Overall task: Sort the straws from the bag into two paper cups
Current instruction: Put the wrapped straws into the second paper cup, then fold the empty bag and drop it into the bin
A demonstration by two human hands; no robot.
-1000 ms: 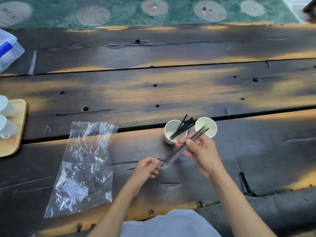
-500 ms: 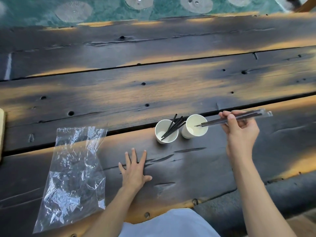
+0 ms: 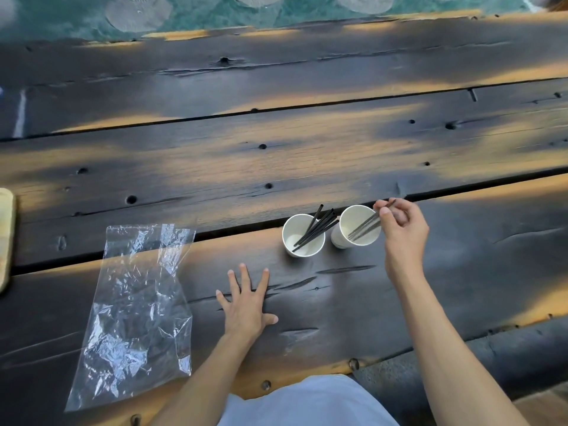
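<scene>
In the right cup [image 3: 356,226], thin wrapped straws [image 3: 364,226] lean

Dark plank table [image 3: 307,149] bears bag [image 3: 135,309], two cups [image 3: 302,236], perhaps a tray [image 3: 4,238].

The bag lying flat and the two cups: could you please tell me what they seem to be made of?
The bag looks like thin clear plastic film: the wood shows through it, and its wrinkles catch glossy highlights. The two cups seem to be matte white paper, with thin rolled rims and no shine.
</scene>
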